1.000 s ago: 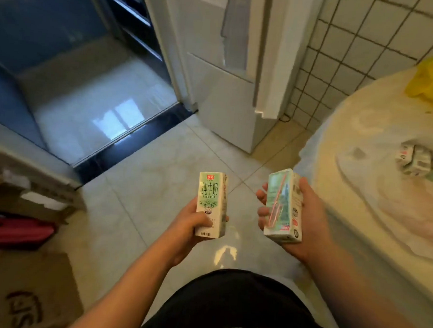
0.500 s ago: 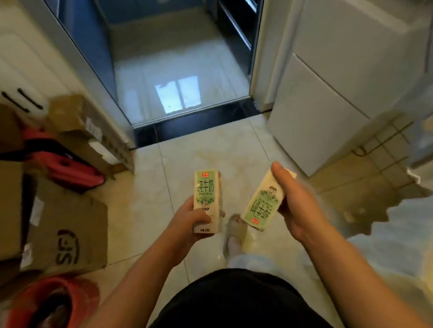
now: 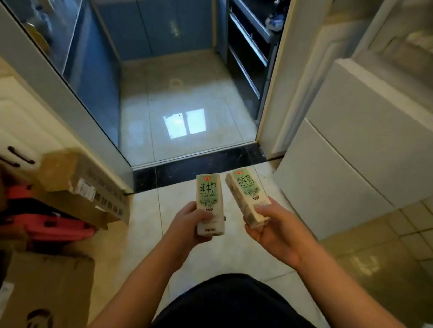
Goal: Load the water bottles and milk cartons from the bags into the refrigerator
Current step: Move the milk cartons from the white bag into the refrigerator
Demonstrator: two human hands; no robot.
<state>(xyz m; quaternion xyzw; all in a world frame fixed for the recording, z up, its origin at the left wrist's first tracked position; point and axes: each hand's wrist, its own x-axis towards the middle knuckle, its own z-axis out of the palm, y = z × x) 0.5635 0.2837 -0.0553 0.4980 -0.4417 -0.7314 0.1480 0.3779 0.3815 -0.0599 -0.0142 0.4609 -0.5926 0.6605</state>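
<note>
Left hand: the left hand [image 3: 189,229] wraps the lower half of a small white-and-green paper milk carton [image 3: 209,196], upright above the beige tiled floor [image 3: 144,235].
Right hand: the right hand [image 3: 280,233] clamps the base of a second matching milk carton [image 3: 247,195], its top tilted left.
Handling: likely light, stiff-sided and crushable; best held low on the flat sides.
Refrigerator: the tall white appliance [image 3: 348,155] at right appears closed.

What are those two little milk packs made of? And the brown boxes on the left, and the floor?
The upright carton and the tilted carton look like printed, coated paperboard: flat faces, crisp folded edges, slight sheen. The brown boxes seem matte cardboard, with paper labels stuck on. The floor looks like glazed tile: grout lines, mirror-like window reflection.
</note>
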